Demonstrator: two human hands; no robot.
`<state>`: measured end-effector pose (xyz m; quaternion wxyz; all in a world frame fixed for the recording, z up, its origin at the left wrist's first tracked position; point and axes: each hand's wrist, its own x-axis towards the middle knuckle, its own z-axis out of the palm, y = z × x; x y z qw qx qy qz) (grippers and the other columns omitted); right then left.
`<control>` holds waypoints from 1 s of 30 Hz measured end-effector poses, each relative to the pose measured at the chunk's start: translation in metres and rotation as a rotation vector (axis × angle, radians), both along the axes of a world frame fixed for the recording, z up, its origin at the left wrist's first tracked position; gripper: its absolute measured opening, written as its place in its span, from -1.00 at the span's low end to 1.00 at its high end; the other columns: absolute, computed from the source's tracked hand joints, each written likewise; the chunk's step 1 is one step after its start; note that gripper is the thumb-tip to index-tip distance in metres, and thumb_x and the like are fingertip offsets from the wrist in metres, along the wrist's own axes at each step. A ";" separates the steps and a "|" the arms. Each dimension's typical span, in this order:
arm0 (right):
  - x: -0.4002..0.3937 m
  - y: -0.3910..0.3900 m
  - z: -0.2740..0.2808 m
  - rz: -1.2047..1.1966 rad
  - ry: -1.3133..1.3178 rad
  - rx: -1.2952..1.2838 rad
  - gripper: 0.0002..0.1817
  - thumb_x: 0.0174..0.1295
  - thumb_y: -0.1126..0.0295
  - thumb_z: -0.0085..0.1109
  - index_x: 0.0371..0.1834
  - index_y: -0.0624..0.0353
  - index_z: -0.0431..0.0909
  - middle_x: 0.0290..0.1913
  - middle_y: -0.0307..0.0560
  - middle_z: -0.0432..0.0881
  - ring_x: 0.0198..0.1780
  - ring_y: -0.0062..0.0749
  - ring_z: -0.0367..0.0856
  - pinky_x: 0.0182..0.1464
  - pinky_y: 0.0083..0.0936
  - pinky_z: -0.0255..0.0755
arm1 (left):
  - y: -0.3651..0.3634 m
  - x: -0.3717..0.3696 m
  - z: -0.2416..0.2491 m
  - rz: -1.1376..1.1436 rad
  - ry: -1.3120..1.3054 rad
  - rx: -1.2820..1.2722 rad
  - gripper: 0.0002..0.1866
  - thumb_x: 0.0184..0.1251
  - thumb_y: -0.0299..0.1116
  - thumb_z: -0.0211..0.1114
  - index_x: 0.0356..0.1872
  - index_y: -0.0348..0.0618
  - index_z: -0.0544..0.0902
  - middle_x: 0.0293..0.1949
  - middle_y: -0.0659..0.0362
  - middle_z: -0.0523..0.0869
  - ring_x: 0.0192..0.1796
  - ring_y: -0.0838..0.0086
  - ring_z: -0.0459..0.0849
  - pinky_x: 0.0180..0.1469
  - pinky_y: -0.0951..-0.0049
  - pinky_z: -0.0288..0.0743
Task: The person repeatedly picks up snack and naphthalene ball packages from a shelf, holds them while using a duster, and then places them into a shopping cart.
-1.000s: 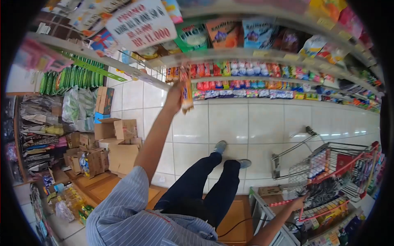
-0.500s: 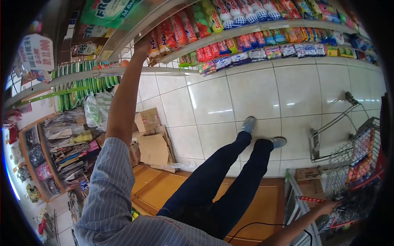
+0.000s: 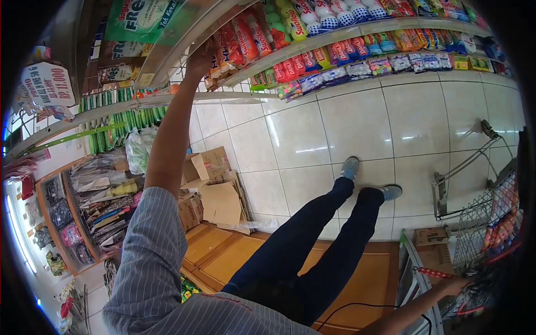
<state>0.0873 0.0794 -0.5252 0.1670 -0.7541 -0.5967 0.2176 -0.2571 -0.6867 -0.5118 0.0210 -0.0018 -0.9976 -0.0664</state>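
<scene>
My left hand (image 3: 200, 62) is raised to the end of a shelf, beside red and orange Swallow packs (image 3: 243, 40). Its fingers are mostly hidden among the packs and the shelf upright, so their grip cannot be made out. At the lower right, my right hand (image 3: 455, 286) is closed round a duster, whose red, white-dotted handle (image 3: 435, 272) sticks out to the left. The duster's dark fluffy head lies on the other side of the hand, in the dim edge of the view.
A wire shopping cart (image 3: 474, 229) stands at right, near a metal stepladder (image 3: 416, 262). Flattened cardboard boxes (image 3: 220, 201) lean by a wooden cabinet (image 3: 245, 254). Green packs (image 3: 125, 125) hang at left below a price sign (image 3: 49, 84). Tiled floor (image 3: 301, 131) runs under my feet.
The view has shifted slightly, so floor, cart and feet appear further right. My left hand stays at the shelf end; my right hand still holds the duster.
</scene>
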 end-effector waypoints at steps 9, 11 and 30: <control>0.038 0.035 -0.027 0.273 -0.279 0.095 -0.52 0.36 0.37 -0.48 0.34 -0.20 0.12 0.24 0.09 0.30 0.01 -0.15 0.54 -0.14 -0.32 0.52 | 0.010 -0.017 -0.009 -0.204 0.089 -0.081 -0.66 0.09 -0.42 0.07 -0.08 -0.35 0.40 -0.30 -0.11 0.53 -0.15 0.15 0.55 -0.05 0.27 0.41; 0.031 0.025 -0.021 0.245 -0.261 0.083 -0.54 0.36 0.36 -0.47 0.32 -0.19 0.18 0.20 0.09 0.34 -0.05 -0.19 0.57 -0.18 -0.34 0.52 | 0.007 -0.013 -0.019 -0.282 0.202 -0.227 -0.65 0.08 -0.47 0.06 -0.08 -0.39 0.37 -0.28 -0.14 0.51 -0.16 0.08 0.54 -0.04 0.23 0.40; 0.051 0.048 0.005 0.278 0.581 0.391 -0.46 0.01 0.19 0.25 0.08 0.13 0.42 0.07 -0.06 0.46 -0.06 -0.17 0.52 -0.13 -0.28 0.49 | 0.055 0.021 -0.011 -0.125 0.227 0.164 -0.62 0.15 -0.53 -0.07 0.04 -0.28 0.39 -0.08 -0.14 0.52 0.01 0.08 0.49 0.07 0.28 0.32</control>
